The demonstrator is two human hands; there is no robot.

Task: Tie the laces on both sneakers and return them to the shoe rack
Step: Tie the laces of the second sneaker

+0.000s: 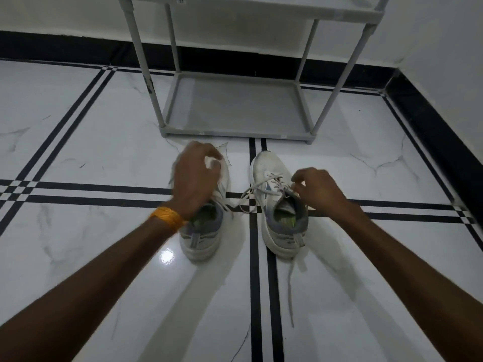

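Two white and grey sneakers stand side by side on the tiled floor, toes toward the shoe rack. My left hand point(194, 176), blurred, hovers over the front of the left sneaker point(200, 239) with its fingers curled and apart, hiding that shoe's laces. My right hand point(318, 189) pinches the lace at the top eyelets of the right sneaker point(271, 168). That shoe's lace is untied: one end point(245, 197) loops out to the left, the other end point(289, 291) trails back along the floor past the heel.
A grey shoe rack point(235, 133) stands just beyond the sneakers, its bottom shelf bare and an upper shelf at the top edge. Behind and to the right runs a white wall with black skirting point(431, 121). An orange band circles my left wrist point(167, 216).
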